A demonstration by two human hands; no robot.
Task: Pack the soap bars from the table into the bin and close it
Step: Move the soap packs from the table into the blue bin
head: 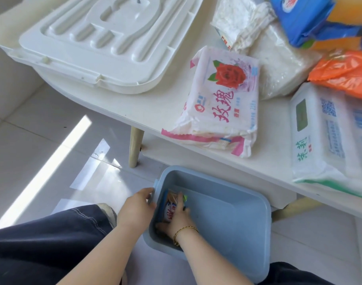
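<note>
A blue plastic bin [227, 219] stands open on the floor beside the table. My left hand [137, 208] grips its left rim, fingers curled over the edge. Inside the bin my right hand [179, 220] holds a wrapped soap bar [169, 210] upright against the left wall. Other packs behind it are mostly hidden. On the white table [159, 103] lie more wrapped soap bars: a rose-printed pack [221, 101] near the front edge, a white and green pack [328, 136] at the right, an orange pack [344, 73] and a blue pack [303, 17] at the back right.
A large white moulded lid [102, 40] lies on the table's back left. A crumpled white pack [242, 19] and a clear bag [279, 60] sit behind the rose pack. A wooden table leg [135, 147] stands just beyond the bin. My dark trouser legs [48, 241] flank it.
</note>
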